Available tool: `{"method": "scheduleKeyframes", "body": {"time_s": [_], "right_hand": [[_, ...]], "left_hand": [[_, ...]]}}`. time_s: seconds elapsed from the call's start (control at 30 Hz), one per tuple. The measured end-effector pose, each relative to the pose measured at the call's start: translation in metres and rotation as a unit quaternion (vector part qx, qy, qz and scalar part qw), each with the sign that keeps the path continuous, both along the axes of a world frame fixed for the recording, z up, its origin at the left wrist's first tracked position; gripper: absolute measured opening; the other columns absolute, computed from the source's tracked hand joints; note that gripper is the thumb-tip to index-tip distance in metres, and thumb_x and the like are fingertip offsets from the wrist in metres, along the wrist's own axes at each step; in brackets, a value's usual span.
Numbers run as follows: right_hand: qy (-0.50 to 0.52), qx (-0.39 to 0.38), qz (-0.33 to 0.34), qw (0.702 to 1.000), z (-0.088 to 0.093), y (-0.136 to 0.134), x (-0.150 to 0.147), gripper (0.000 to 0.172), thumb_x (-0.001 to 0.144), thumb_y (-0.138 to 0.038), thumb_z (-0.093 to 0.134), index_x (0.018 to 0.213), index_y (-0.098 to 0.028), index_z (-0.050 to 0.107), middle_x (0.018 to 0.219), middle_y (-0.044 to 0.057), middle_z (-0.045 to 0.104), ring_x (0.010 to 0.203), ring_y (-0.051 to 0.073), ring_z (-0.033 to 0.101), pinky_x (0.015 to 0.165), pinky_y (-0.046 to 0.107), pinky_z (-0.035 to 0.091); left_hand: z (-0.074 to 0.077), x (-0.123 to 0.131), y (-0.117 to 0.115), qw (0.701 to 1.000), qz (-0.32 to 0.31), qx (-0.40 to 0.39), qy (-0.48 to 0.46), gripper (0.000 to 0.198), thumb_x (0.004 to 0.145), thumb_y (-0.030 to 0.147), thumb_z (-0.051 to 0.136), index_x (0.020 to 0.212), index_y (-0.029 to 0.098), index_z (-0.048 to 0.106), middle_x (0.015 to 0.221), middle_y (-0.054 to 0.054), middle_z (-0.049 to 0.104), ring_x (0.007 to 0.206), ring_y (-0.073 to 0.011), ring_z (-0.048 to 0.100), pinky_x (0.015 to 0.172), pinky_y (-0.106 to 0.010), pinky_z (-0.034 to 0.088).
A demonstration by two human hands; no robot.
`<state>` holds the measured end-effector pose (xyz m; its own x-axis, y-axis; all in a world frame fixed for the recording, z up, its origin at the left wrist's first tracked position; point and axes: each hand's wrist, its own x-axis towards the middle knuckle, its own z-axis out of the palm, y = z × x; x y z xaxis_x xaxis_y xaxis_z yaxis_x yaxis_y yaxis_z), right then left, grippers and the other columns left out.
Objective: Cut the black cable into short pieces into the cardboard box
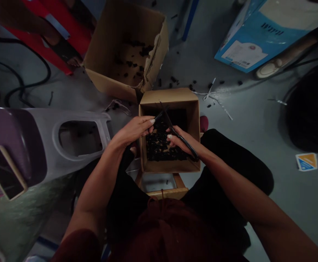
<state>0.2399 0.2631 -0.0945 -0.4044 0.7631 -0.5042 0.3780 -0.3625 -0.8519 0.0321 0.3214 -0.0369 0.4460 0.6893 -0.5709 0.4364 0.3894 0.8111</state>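
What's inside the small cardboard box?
The small cardboard box holds a heap of black pieces. The left hand and right hand partly hide it; the box bottom is covered.

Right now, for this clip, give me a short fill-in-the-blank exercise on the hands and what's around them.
The right hand holds a long thin ____ tool.
The left hand reaches over a ____ box holding loose black pieces.
A smartphone lies at the ____ edge of the view.

Missing words: black; cardboard; left.
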Motion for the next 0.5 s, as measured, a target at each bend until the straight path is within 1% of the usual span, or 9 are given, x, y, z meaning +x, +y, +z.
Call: {"method": "scheduleKeyframes", "body": {"time_s": [0.13,0.27,0.5], "right_hand": [[-0.026,0.025,0.019,0.999,0.0028,0.0022,0.0022,0.038,0.085,-0.046,0.046,0.112,-0.019,0.046,0.084,0.002,0.06,0.07,0.014,0.057,0.068,0.028,0.046],[-0.038,0.048,0.029,0.998,0.0056,0.0034,0.0045,0.033,0.087,-0.048,0.042,0.104,-0.02,0.049,0.079,0.001,0.057,0.068,0.013,0.052,0.064,0.025,0.042],[-0.039,0.033,-0.006,0.999,0.0055,-0.005,-0.002,0.025,0.084,-0.044,0.045,0.091,-0.02,0.049,0.069,-0.002,0.051,0.06,0.011,0.046,0.057,0.023,0.038]], "left_hand": [[0.0,-0.0015,0.0009,1.0,-0.005,-0.003,-0.003,0.026,0.085,0.035,0.045,0.073,0.014,0.054,0.062,0.001,0.047,0.048,-0.0046,0.035,0.043,-0.016,0.026],[-0.0009,-0.0045,0.0022,1.0,0.004,-0.006,-0.002,0.026,0.084,0.035,0.047,0.072,0.014,0.055,0.062,0.001,0.048,0.048,-0.0046,0.036,0.042,-0.016,0.026],[-0.0035,-0.0013,-0.0007,1.0,0.01,-0.006,0.009,0.028,0.085,0.033,0.046,0.065,0.014,0.051,0.057,0.001,0.045,0.047,-0.0046,0.035,0.043,-0.017,0.026]]}}
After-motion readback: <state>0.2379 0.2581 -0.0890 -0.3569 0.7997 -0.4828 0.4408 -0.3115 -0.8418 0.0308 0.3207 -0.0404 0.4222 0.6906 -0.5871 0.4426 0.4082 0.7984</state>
